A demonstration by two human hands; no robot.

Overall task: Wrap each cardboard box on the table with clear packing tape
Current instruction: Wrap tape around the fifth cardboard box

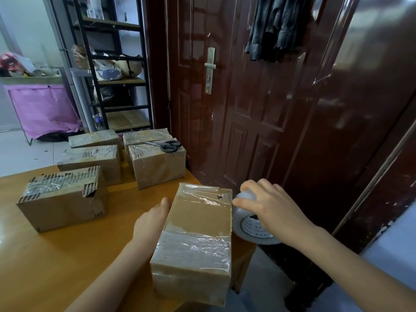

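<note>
A room's furnishings around a wooden surface [56, 255]

A dark red panelled door [258, 109] with a metal handle plate [210, 70] stands closed behind the surface, and a plaid shirt [279, 25] hangs on it near the top. To the left, a black-framed shelf rack [119, 64] holds bags and bundles on wooden boards. Further left, a pink cloth [42, 109] drapes below a cluttered ledge over a pale tiled floor [22, 154]. Black-handled scissors [164, 145] lie at the far end of the surface.

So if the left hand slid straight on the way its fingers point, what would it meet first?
Probably the box with the scissors; the left hand points up the near box's left side across bare table. Depth is unclear.
</note>
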